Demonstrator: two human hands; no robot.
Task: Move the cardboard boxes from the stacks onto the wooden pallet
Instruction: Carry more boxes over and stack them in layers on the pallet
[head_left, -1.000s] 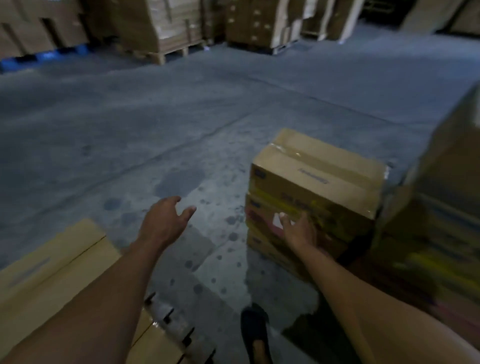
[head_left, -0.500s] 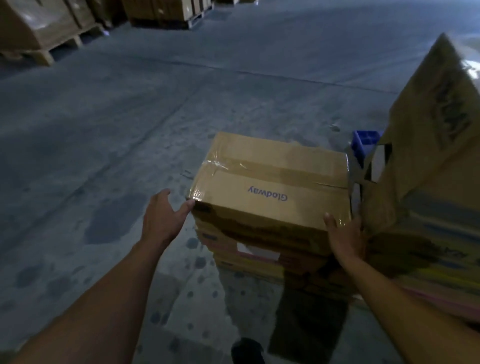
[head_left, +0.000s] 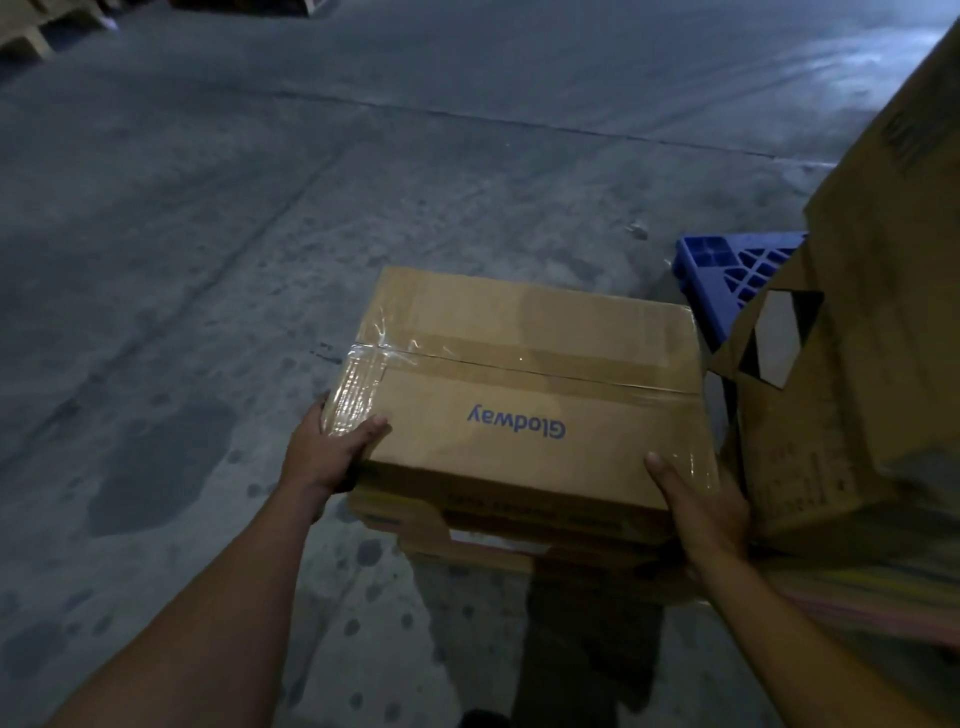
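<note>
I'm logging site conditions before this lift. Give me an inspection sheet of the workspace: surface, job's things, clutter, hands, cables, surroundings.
Surface: concrete floor, grey with dark blotchy stains.
Job's things: taped top box printed Glodway sits on the lower boxes; taller stack stands to its right; wooden pallet not clearly seen.
Clutter: blue plastic pallet beyond the top box, partly hidden by the taller stack.
Hands: left hand grips the top box's near-left corner, thumb on top; right hand grips the near-right corner.
Cables: nothing seen.
Surroundings: dim light; shapes at the far top-left are too dark to identify.
</note>
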